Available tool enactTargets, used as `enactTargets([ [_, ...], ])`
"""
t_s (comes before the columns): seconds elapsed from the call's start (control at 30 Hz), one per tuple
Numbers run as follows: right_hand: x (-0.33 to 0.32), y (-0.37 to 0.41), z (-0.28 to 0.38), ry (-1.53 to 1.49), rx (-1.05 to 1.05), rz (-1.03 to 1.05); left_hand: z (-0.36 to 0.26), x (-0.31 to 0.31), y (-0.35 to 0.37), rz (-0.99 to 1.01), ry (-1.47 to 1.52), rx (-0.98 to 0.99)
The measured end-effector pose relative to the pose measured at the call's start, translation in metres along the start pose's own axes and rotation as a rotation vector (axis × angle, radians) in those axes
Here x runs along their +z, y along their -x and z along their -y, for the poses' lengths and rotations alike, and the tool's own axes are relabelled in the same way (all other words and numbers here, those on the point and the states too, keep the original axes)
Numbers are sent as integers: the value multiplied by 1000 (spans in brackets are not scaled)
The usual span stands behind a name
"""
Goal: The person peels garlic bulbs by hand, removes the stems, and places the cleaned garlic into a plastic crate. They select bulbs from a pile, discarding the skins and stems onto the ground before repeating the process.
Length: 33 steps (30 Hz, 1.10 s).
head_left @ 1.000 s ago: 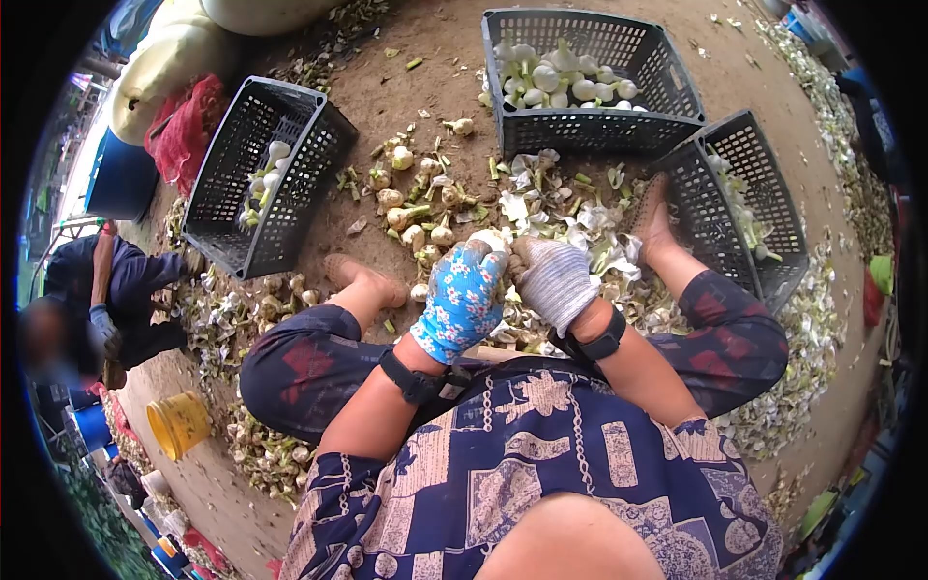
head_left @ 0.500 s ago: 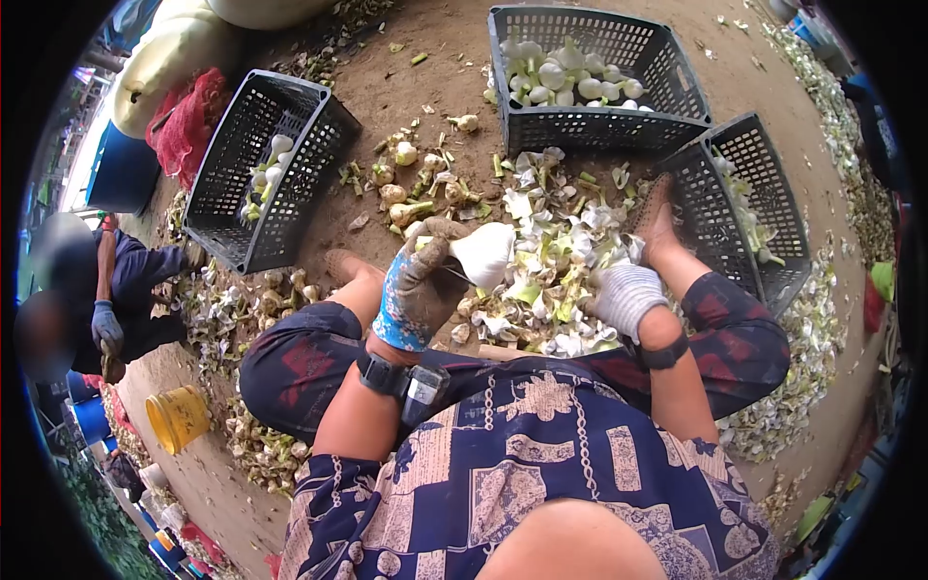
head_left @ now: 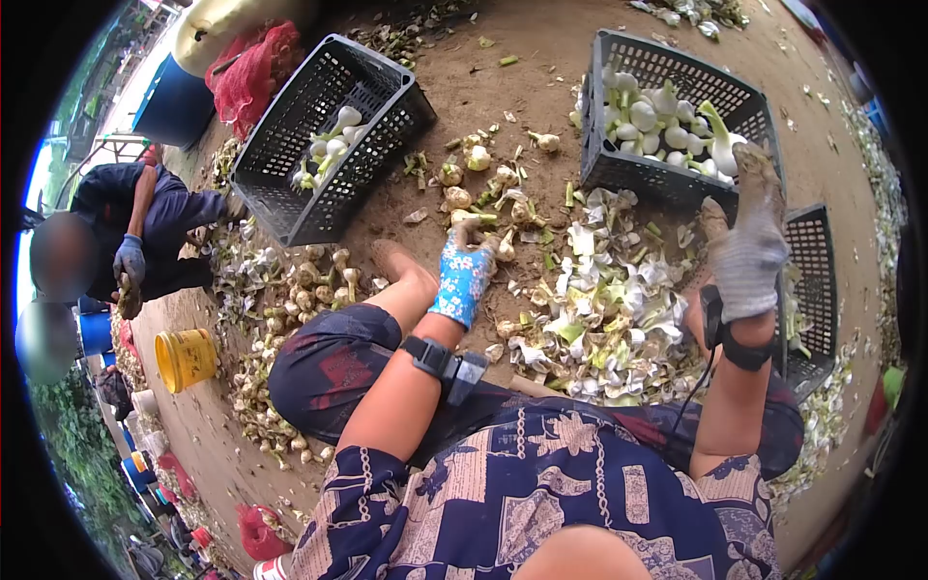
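Note:
My left hand (head_left: 466, 275), in a blue flowered glove with soiled fingers, reaches down to the unpeeled garlic bulbs on the ground. Its fingers are curled at a garlic bulb (head_left: 476, 218) with a cut green stem, partly hidden by the glove. Another bulb (head_left: 506, 246) lies against the hand's right side. My right hand (head_left: 749, 246), in a grey striped glove with dirty fingers, stretches out over the near right corner of a black crate (head_left: 677, 172). Beside its extended fingertips a peeled white garlic bulb (head_left: 723, 153) leans among other peeled bulbs, stem up.
Peelings (head_left: 599, 319) are heaped between my legs. A second crate (head_left: 329, 135) with peeled garlic stands at left, a third (head_left: 812, 290) beyond my right hand. A yellow bucket (head_left: 185, 360) and another person (head_left: 145, 222) in gloves are at left.
The peeled bulb that was in my left hand is gone from it. My left hand has lowered to the unpeeled bulbs. My right hand has moved from the peelings out to the crate.

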State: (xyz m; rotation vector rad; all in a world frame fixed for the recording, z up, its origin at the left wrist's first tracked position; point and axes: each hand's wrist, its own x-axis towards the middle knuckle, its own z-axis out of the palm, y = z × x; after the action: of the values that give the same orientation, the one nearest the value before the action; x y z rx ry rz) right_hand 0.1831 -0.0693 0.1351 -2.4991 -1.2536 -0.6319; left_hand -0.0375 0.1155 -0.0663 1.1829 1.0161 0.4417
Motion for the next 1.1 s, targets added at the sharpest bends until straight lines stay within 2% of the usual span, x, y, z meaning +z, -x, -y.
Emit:
enactTargets([
  [0.03, 3, 0, 1, -101, -10, 13, 18, -8, -26, -158, -89, 108],
  [0.07, 11, 7, 6, -250, -36, 55, -1, -11, -38, -272, -299, 92],
  [0.1, 24, 19, 12, -439, 24, 150, -21, -14, -53, -380, -511, 78],
  [0.17, 45, 46, 32, -399, -64, 338, -4, -26, -105, -463, -656, 113],
  [0.2, 54, 62, 40, -366, -90, 463, 17, -38, -137, -391, -695, 159],
  [0.3, 68, 102, 52, -424, 57, 721, 21, -31, -182, -317, -1051, 100],
  [0.33, 76, 116, 49, -494, 89, 752, 20, -34, -193, -168, -1098, 14],
  [0.37, 76, 120, 50, -434, 117, 862, 24, -32, -198, -134, -1163, 70],
  [0.43, 82, 119, 48, -405, 72, 860, 26, -30, -213, -49, -1244, 31],
  [0.47, 86, 118, 45, -398, 71, 860, 29, -26, -211, -130, -1164, 112],
  [0.5, 91, 114, 45, -485, 163, 819, 28, -28, -208, -125, -1164, 115],
  [0.57, 100, 98, 48, -642, 297, 681, 28, -34, -200, 65, -1065, 342],
  [0.6, 108, 95, 49, -639, 294, 597, 7, -27, -180, 157, -1014, 339],
  [0.63, 106, 81, 57, -767, 398, 611, -23, -17, -153, 275, -784, 211],
  [0.7, 114, 73, 61, -861, 281, 560, -56, -8, -117, 575, -671, 178],
  [0.77, 117, 77, 69, -883, 248, 668, -82, 10, -77, 801, -413, 98],
  [0.8, 107, 74, 74, -946, 174, 581, -112, 21, -47, 883, -310, -52],
  [0.83, 92, 71, 79, -1008, 97, 492, -118, 28, -27, 912, -284, 96],
  [0.9, 59, 75, 85, -1120, 227, 491, -136, 35, 16, 770, -145, -80],
  [0.97, 36, 86, 90, -1118, 390, 311, -124, 45, 44, 679, -88, -5],
  [1.03, 27, 96, 85, -889, 282, 203, -118, 55, 81, 646, -92, 43],
  [1.07, 20, 98, 82, -945, 217, 268, -115, 56, 94, 693, -64, 59],
  [1.1, 12, 101, 80, -1000, 153, 337, -101, 59, 99, 607, -27, 85],
])
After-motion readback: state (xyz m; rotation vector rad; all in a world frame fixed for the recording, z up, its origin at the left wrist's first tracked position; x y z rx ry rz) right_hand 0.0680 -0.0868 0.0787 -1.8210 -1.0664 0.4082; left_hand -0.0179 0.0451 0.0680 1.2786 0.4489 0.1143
